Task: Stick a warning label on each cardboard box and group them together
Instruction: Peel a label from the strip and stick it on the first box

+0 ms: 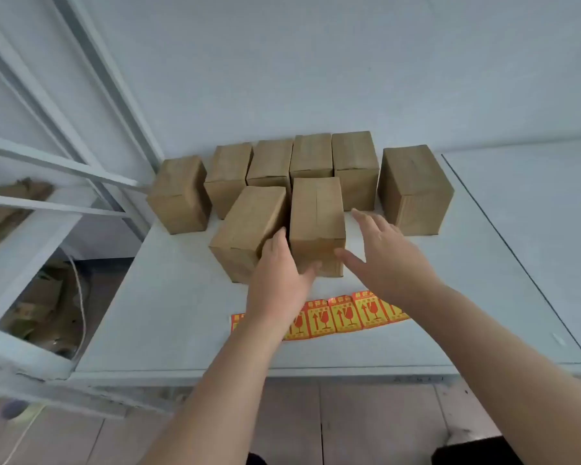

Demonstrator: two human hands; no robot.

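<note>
Several plain cardboard boxes stand on the white table [182, 313]. A back row runs along the wall, from a left box [178, 196] to a larger right box [415, 189]. Two stand in front: a tilted one [245, 226] and a central box [317, 216]. My left hand [277, 280] touches the central box's left side and front, fingers between the two front boxes. My right hand [383, 260] hovers open just right of that box, fingers spread. A strip of red and yellow warning labels [342, 315] lies on the table under my wrists.
A white metal frame [64, 169] stands at the left, with cardboard scraps [44, 307] and a cable below it. The wall runs directly behind the boxes. A seam [517, 260] crosses the table at the right. The table's front edge is near my elbows.
</note>
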